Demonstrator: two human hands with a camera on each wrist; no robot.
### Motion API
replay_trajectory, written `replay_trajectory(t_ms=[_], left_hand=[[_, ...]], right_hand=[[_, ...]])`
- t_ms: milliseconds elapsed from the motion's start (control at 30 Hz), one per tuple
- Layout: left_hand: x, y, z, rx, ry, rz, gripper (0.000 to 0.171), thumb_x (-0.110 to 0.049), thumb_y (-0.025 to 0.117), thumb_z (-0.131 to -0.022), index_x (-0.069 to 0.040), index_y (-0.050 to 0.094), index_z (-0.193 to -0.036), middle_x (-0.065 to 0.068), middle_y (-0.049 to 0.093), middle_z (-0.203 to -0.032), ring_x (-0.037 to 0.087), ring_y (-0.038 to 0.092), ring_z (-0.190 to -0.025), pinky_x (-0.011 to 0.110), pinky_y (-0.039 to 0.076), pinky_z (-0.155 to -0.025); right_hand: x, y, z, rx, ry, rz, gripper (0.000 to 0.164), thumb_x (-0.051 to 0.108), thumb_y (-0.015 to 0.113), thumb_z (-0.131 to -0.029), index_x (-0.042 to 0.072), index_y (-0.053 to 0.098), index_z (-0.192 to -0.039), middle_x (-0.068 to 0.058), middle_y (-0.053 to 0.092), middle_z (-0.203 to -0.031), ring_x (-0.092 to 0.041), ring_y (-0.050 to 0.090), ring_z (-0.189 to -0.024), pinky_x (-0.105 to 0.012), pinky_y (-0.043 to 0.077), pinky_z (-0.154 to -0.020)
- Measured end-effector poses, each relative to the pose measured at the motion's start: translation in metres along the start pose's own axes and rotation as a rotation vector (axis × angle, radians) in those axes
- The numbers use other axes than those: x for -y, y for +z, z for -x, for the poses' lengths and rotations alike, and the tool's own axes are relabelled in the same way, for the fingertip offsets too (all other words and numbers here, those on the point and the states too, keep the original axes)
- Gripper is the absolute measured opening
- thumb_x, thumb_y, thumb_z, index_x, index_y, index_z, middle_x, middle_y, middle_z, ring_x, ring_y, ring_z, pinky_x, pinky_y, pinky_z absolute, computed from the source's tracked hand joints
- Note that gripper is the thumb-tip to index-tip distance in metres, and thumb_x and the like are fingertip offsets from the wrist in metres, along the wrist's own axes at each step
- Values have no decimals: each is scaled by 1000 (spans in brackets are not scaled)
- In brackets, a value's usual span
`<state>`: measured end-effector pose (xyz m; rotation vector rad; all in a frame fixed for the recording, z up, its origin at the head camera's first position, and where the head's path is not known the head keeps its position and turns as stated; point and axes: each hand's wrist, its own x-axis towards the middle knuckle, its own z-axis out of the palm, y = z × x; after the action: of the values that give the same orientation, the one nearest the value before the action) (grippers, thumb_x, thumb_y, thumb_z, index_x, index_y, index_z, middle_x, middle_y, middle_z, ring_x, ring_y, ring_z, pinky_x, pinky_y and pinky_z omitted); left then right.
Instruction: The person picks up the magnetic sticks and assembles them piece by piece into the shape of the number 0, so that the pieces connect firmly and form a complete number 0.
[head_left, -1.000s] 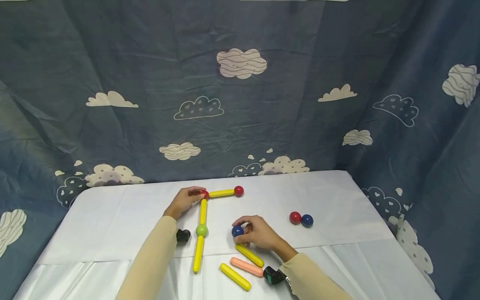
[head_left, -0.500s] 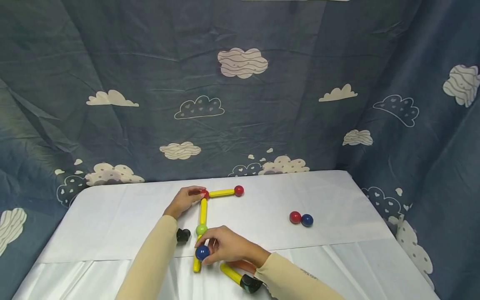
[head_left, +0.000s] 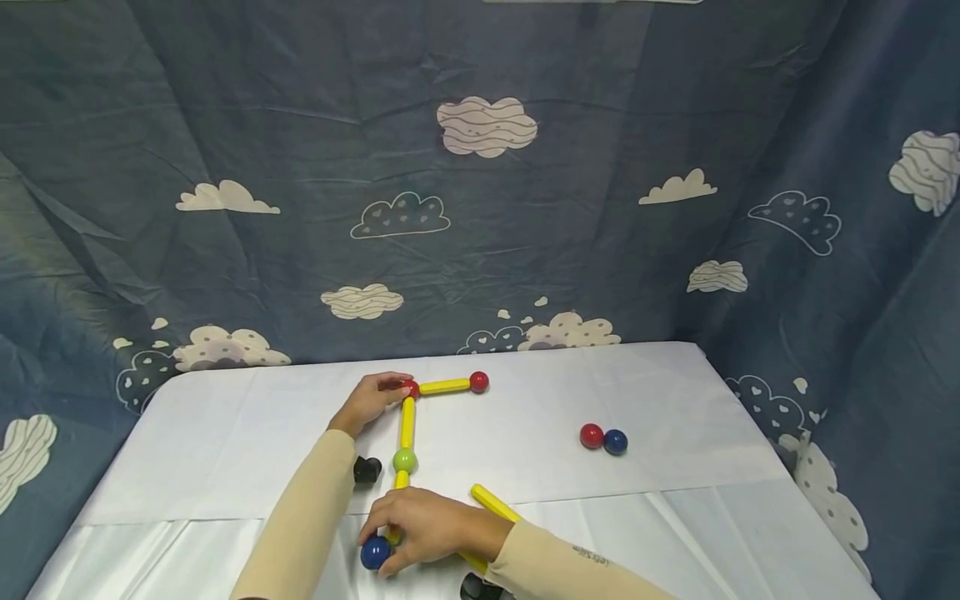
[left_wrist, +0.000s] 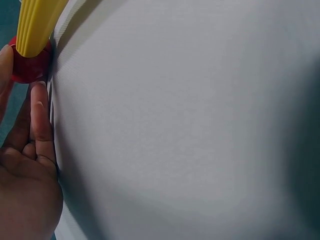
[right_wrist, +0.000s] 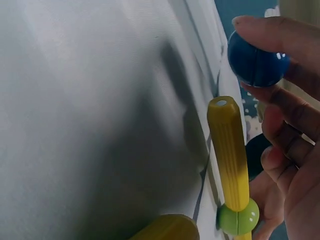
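Observation:
My left hand (head_left: pixel 369 403) pinches a red ball (left_wrist: pixel 31 69) between thumb and fingers at the corner of a stick-and-ball chain. From that ball one yellow stick (head_left: pixel 444 387) runs right to another red ball (head_left: pixel 479 382). A second yellow stick (head_left: pixel 407 423) comes down to a green ball (head_left: pixel 405 460), and a third yellow stick (right_wrist: pixel 229 155) extends nearer from it. Between the thumb and fingers of my right hand (head_left: pixel 422 525) is a blue ball (head_left: pixel 376 552). The right wrist view shows this ball apart from the third stick's free end.
A loose red ball (head_left: pixel 591 436) and a blue ball (head_left: pixel 616 442) sit side by side at the right of the white-clothed table (head_left: pixel 697 417). Beside my right forearm lies a loose yellow stick (head_left: pixel 493 502). More sticks are mostly hidden under that arm. A dark patterned curtain (head_left: pixel 570 208) stands behind.
My right hand has carried the blue ball left and nearer, from beside the loose sticks to the chain's near end. My left hand stays on the corner red ball.

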<state>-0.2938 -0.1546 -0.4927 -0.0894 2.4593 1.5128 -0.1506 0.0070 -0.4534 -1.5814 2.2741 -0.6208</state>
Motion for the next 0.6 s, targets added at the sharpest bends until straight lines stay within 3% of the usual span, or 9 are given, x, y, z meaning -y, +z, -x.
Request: replay_trajectory(t_ms=[233, 600], left_hand=[[0, 0, -1, 7, -8, -10, 35, -21, 66, -92, -14, 64, -126, 11, 60, -126, 26, 50, -115, 48, 37, -105], [4, 0, -6, 5, -19, 9, 37, -22, 67, -91, -13, 64, -127, 11, 61, -126, 26, 51, -115, 46, 38, -104]], right_hand=[[-3, 4, 0, 46, 30, 67, 36, 33, 80, -79, 21, 71, -111, 16, 65, -105, 10, 51, -94, -8, 35, -90], [-5, 7, 4, 104, 104, 10, 35, 30, 80, -79, 21, 71, -112, 17, 65, -107, 10, 52, -97, -12, 40, -87]])
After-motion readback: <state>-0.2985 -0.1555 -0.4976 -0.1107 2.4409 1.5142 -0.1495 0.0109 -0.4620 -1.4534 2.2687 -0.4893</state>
